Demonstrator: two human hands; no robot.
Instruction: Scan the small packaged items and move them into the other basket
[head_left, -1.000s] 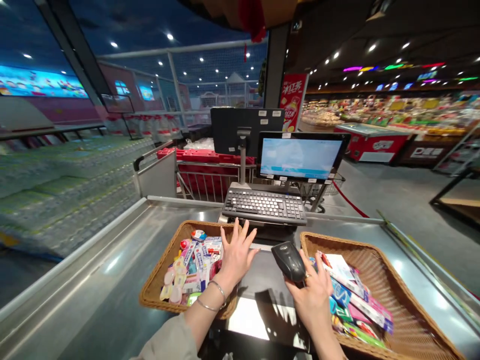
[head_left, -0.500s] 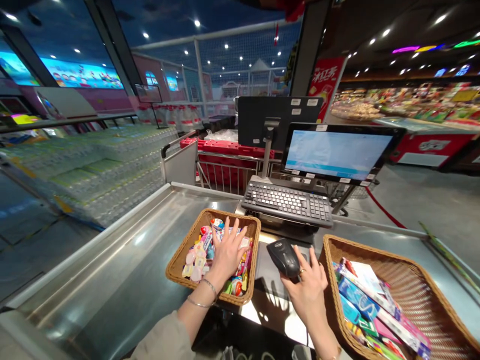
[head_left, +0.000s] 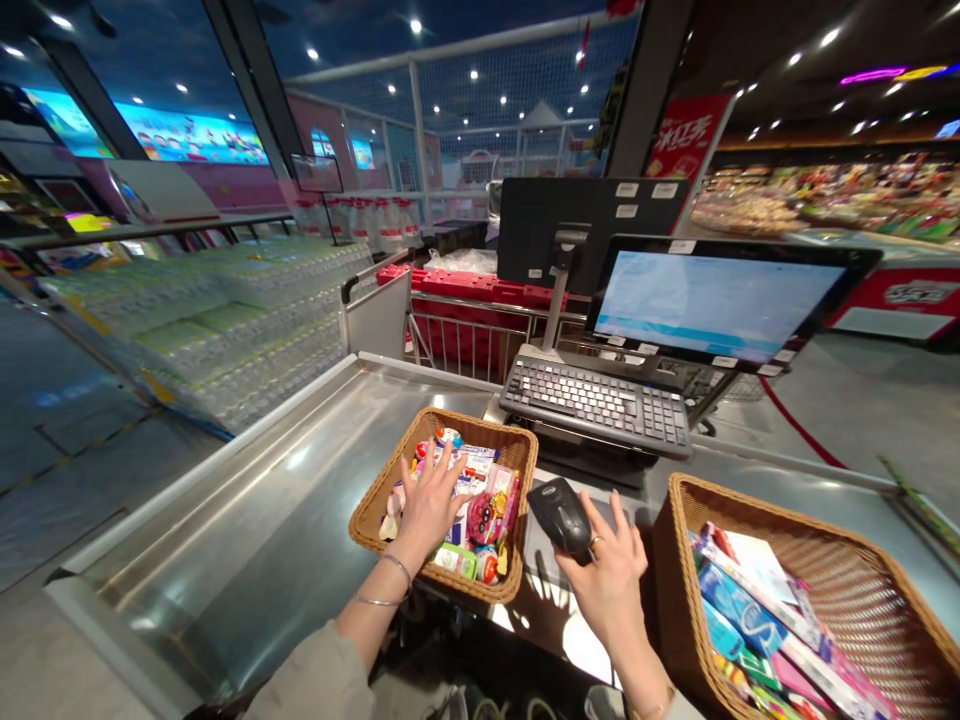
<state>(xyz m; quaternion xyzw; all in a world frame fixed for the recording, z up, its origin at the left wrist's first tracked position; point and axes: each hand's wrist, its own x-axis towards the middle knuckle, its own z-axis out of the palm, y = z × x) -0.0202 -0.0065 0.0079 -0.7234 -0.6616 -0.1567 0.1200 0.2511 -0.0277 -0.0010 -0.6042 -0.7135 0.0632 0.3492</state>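
Observation:
My left hand (head_left: 429, 503) reaches into the left wicker basket (head_left: 390, 480), fingers spread and lying on the small colourful packets (head_left: 480, 515) inside; it grips nothing that I can see. My right hand (head_left: 611, 575) holds a black handheld barcode scanner (head_left: 561, 513) above the dark scan window between the baskets, fingers fanned out behind it. The right wicker basket (head_left: 847, 580) holds several flat boxes, toothpaste among them (head_left: 757, 625).
A keyboard (head_left: 596, 403), a lit touchscreen (head_left: 716, 303) and a black customer display (head_left: 577, 225) stand behind the baskets. The steel counter (head_left: 277, 520) runs left with raised edges. Red shopping carts (head_left: 465, 320) sit beyond; stacked bottled water lies far left.
My view has turned left, so everything shifted right. My left hand went from above the basket's right edge down onto the packets inside. The scanner stays in my right hand.

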